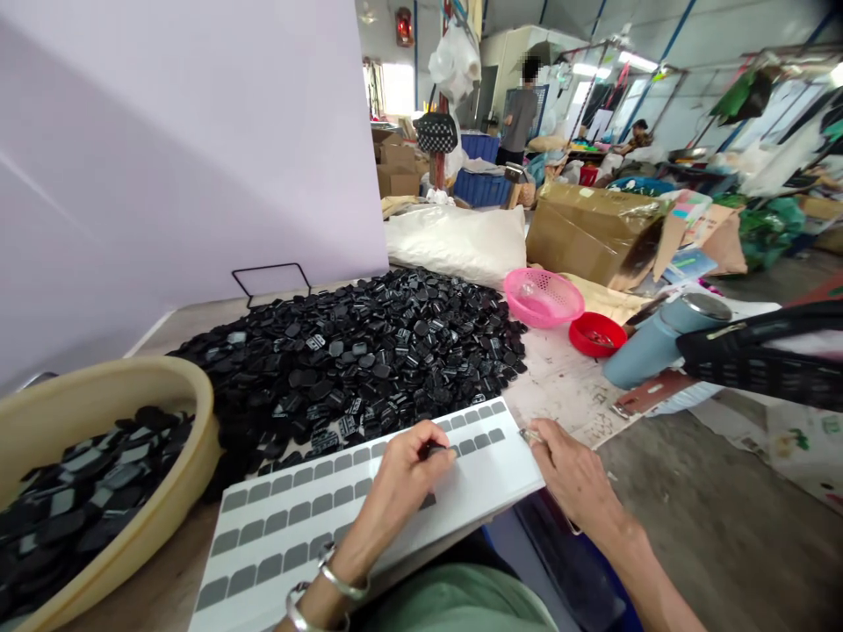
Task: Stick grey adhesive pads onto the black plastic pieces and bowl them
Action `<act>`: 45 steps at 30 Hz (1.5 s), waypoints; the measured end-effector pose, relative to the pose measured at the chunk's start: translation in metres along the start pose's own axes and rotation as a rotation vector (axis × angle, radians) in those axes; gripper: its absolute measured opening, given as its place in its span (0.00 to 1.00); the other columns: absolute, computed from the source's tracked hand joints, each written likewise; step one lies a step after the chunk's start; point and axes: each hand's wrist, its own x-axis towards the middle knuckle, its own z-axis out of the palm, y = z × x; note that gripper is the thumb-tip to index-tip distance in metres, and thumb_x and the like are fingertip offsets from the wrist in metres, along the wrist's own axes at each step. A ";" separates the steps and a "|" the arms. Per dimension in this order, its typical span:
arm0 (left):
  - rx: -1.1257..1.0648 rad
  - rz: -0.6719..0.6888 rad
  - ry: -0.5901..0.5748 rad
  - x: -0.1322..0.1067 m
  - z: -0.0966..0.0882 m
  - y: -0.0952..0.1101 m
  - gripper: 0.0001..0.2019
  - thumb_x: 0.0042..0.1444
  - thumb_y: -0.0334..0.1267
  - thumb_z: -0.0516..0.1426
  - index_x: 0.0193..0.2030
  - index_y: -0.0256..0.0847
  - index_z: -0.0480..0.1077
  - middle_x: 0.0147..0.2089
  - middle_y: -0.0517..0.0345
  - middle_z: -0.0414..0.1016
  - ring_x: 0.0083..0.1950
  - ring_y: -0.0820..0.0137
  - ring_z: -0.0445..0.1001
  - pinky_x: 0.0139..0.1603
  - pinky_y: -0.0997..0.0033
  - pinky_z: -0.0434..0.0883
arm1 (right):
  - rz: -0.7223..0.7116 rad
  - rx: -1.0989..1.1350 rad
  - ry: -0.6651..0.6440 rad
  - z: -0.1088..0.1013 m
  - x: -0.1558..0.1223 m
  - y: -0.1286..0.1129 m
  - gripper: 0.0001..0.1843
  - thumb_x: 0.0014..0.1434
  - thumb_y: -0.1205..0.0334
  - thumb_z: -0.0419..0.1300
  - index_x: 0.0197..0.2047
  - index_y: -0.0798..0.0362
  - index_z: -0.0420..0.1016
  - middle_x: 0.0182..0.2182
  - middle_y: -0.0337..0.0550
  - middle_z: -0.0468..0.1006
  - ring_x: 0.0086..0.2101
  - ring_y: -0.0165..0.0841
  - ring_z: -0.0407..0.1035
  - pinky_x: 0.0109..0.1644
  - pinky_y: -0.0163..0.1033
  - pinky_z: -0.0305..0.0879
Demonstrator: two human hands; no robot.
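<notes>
A white sheet (484,491) with rows of grey rounded stickers (283,484) lies at a slant in front of me, over the table's near edge. My left hand (412,465) is above the sheet, its thumb and fingers pinched on a small black piece (432,449) that they partly hide. At the sheet's right end, my right hand (576,478) is closed around a thin metal tool (525,434); most of it is covered, so its kind is unclear. Behind the sheet spreads a big heap of small black pieces (369,360).
A yellowish tub (204,412) with more black pieces stands at left. A pink basket (543,298), a red bowl (596,335) and a blue flask (649,347) line the right side. Behind are a white sack (454,239) and a cardboard box (586,230). A person (519,118) stands far back.
</notes>
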 end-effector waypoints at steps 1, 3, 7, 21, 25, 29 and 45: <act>0.092 0.052 -0.046 0.003 0.006 0.001 0.03 0.54 0.35 0.55 0.31 0.39 0.65 0.22 0.66 0.63 0.23 0.76 0.62 0.24 0.77 0.58 | -0.009 -0.021 -0.010 0.000 0.005 0.002 0.09 0.65 0.65 0.45 0.45 0.50 0.64 0.41 0.45 0.76 0.37 0.37 0.74 0.36 0.38 0.63; 0.307 0.180 -0.119 0.009 0.020 0.004 0.03 0.54 0.31 0.52 0.32 0.40 0.65 0.26 0.64 0.66 0.28 0.74 0.65 0.29 0.75 0.60 | -0.046 -0.042 -0.035 0.002 0.014 0.001 0.07 0.64 0.65 0.46 0.40 0.50 0.65 0.36 0.42 0.76 0.33 0.35 0.74 0.34 0.37 0.61; 0.794 0.348 -0.277 0.016 0.045 0.004 0.13 0.57 0.27 0.46 0.44 0.41 0.67 0.39 0.55 0.72 0.35 0.67 0.70 0.37 0.68 0.65 | -0.138 -0.042 -0.068 0.007 0.027 -0.004 0.08 0.62 0.66 0.47 0.35 0.51 0.66 0.32 0.40 0.74 0.29 0.33 0.71 0.32 0.35 0.57; 0.966 0.421 -0.308 0.014 0.053 -0.005 0.14 0.62 0.35 0.48 0.53 0.44 0.65 0.45 0.45 0.70 0.38 0.58 0.72 0.40 0.57 0.68 | -0.190 0.362 -0.154 0.003 0.046 0.002 0.07 0.58 0.64 0.53 0.28 0.51 0.66 0.23 0.34 0.67 0.26 0.29 0.63 0.32 0.33 0.56; 0.837 0.411 -0.315 0.010 0.047 0.000 0.12 0.63 0.35 0.46 0.46 0.43 0.69 0.41 0.49 0.72 0.35 0.62 0.72 0.39 0.63 0.68 | -0.119 0.572 -0.131 -0.006 0.043 -0.003 0.13 0.62 0.58 0.48 0.27 0.52 0.62 0.20 0.32 0.61 0.24 0.28 0.59 0.27 0.31 0.55; 0.539 0.405 -0.106 0.013 0.019 -0.001 0.17 0.64 0.29 0.42 0.51 0.44 0.67 0.43 0.52 0.73 0.43 0.67 0.72 0.43 0.70 0.67 | 0.098 0.750 -0.041 -0.010 0.027 -0.005 0.14 0.61 0.52 0.49 0.30 0.52 0.65 0.19 0.31 0.57 0.21 0.27 0.53 0.23 0.32 0.51; 0.530 0.119 0.366 0.051 -0.052 -0.022 0.08 0.58 0.33 0.52 0.28 0.42 0.61 0.28 0.60 0.63 0.31 0.69 0.64 0.34 0.71 0.57 | 0.313 1.013 -0.088 0.001 -0.003 -0.032 0.20 0.56 0.42 0.56 0.36 0.52 0.71 0.17 0.31 0.57 0.20 0.28 0.52 0.23 0.34 0.49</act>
